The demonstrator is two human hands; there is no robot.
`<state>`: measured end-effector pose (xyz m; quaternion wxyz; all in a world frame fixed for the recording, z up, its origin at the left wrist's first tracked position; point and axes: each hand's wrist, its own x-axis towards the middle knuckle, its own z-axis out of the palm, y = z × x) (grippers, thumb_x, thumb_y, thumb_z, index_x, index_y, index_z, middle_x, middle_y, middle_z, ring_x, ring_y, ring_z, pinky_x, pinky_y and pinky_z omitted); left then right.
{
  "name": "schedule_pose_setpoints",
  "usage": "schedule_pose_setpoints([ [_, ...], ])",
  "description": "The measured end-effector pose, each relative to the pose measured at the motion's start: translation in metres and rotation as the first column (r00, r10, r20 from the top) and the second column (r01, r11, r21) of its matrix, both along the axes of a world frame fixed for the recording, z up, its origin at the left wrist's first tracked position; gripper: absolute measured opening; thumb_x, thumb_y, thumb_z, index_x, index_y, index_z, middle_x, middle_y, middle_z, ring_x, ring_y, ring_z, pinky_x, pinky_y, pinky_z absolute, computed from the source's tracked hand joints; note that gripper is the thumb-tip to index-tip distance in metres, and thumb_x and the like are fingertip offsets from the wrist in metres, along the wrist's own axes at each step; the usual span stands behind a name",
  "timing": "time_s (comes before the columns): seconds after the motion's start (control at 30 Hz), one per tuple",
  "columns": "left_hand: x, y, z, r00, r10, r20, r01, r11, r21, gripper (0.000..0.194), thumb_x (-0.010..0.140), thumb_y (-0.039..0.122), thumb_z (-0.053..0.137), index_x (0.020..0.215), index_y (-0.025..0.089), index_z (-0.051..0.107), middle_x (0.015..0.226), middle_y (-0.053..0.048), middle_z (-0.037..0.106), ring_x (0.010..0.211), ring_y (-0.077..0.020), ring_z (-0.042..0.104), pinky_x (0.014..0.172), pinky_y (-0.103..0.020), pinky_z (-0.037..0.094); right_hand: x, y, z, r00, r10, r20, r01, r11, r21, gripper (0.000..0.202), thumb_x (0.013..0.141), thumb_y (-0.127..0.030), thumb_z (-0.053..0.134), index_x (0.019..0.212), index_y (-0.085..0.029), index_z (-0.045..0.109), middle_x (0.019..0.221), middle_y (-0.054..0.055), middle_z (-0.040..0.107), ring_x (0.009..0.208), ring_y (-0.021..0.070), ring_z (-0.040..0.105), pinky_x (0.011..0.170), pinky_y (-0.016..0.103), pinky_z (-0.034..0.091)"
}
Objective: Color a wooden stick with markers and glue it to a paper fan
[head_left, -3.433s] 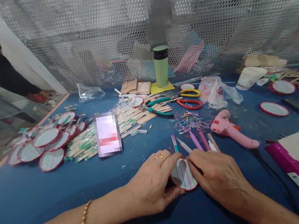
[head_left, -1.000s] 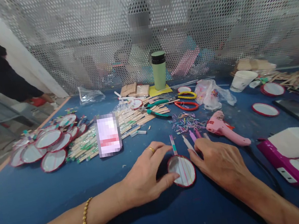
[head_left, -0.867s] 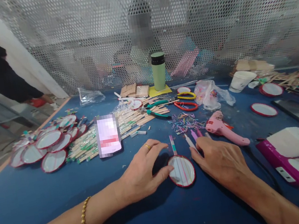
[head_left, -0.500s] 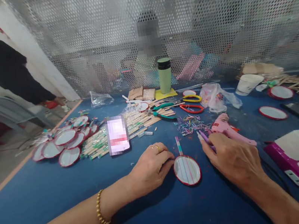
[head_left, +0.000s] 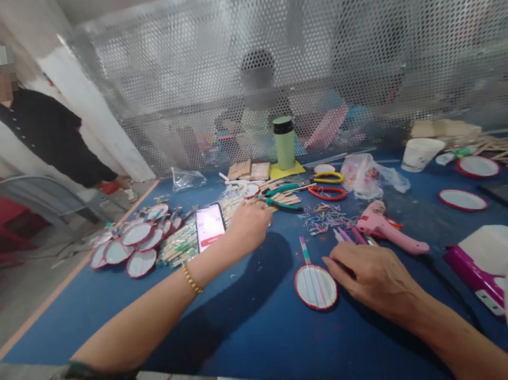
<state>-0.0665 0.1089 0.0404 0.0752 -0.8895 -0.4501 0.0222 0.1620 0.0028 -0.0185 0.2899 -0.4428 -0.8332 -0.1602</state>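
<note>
A round white disc with a red rim (head_left: 316,287) lies on the blue table, a narrow striped stick (head_left: 304,249) extending from its top. My right hand (head_left: 373,271) rests just right of the disc, fingers loosely bent and apart, with nothing visible in them. Purple and pink pens (head_left: 348,236) lie just beyond its knuckles. My left hand (head_left: 248,224) reaches over the pile of wooden sticks (head_left: 178,243), close to the green-handled pliers (head_left: 285,201). Its fingertips are hard to make out, so what they touch is unclear. A lit phone (head_left: 210,222) lies beside that wrist.
Finished-looking discs (head_left: 141,262) are heaped at the left. A pink glue gun (head_left: 392,229), colourful paper clips (head_left: 326,217) and a purple power strip (head_left: 495,286) with a white cable are on the right. Behind stand a green tumbler (head_left: 285,143) and a perforated metal screen (head_left: 177,67).
My left hand has moved from beside the disc up and away to the stick pile. My right hand has let go of the purple pen and drawn nearer the disc. The view has shifted.
</note>
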Motion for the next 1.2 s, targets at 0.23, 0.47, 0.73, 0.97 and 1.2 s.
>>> schedule_pose_setpoints([
  [0.23, 0.029, 0.028, -0.016, 0.991, 0.126, -0.054, -0.128, 0.991, -0.03, 0.021, 0.087, 0.017, 0.058, 0.095, 0.008, 0.075, 0.092, -0.021, 0.074, 0.095, -0.0304, 0.07, 0.085, -0.037, 0.051, -0.003, -0.002, 0.001, 0.999, 0.044, 0.013, -0.044, 0.998, -0.044, 0.044, 0.106, -0.023, 0.035, 0.068, -0.019, 0.057, 0.059, -0.001, 0.059, 0.052, 0.0127, 0.054, 0.056, 0.029, 0.027],
  [0.47, 0.026, 0.034, -0.02, 0.989, 0.123, -0.077, -0.127, 0.99, -0.057, 0.023, 0.083, 0.016, 0.06, 0.1, 0.009, 0.074, 0.092, -0.019, 0.074, 0.094, -0.0281, 0.07, 0.086, -0.035, 0.052, -0.004, -0.004, 0.002, 0.998, 0.055, -0.009, -0.056, 0.998, -0.037, 0.043, 0.105, -0.021, 0.036, 0.068, -0.019, 0.057, 0.06, -0.001, 0.059, 0.052, 0.0127, 0.053, 0.057, 0.029, 0.027],
  [0.73, 0.021, 0.033, -0.013, 0.994, 0.026, -0.105, -0.036, 0.995, -0.097, 0.022, 0.084, 0.007, 0.054, 0.097, 0.012, 0.071, 0.092, -0.014, 0.074, 0.093, -0.0224, 0.069, 0.084, -0.028, 0.051, -0.004, -0.004, 0.002, 0.999, 0.052, -0.007, -0.053, 0.998, -0.028, 0.044, 0.106, -0.021, 0.034, 0.068, -0.019, 0.058, 0.061, 0.0, 0.06, 0.052, 0.0135, 0.054, 0.058, 0.03, 0.026],
  [0.97, 0.022, 0.036, -0.01, 0.993, -0.009, -0.119, -0.006, 0.992, -0.124, 0.026, 0.082, 0.003, 0.055, 0.098, 0.013, 0.072, 0.102, -0.015, 0.075, 0.097, -0.0225, 0.069, 0.083, -0.028, 0.051, -0.005, -0.005, 0.003, 0.999, 0.052, -0.016, -0.053, 0.998, -0.024, 0.046, 0.107, -0.021, 0.033, 0.068, -0.019, 0.058, 0.06, 0.0, 0.059, 0.051, 0.0138, 0.054, 0.057, 0.031, 0.026],
  [1.2, 0.02, 0.077, 0.032, 0.982, 0.182, -0.053, -0.18, 0.983, 0.042, 0.028, 0.091, 0.011, 0.048, 0.103, 0.008, 0.073, 0.109, -0.021, 0.073, 0.107, -0.0271, 0.068, 0.09, -0.034, 0.05, -0.005, -0.007, 0.007, 0.997, 0.075, -0.025, -0.075, 0.997, 0.0, 0.048, 0.107, -0.021, 0.034, 0.065, -0.021, 0.056, 0.056, -0.001, 0.055, 0.049, 0.0131, 0.051, 0.056, 0.03, 0.026],
])
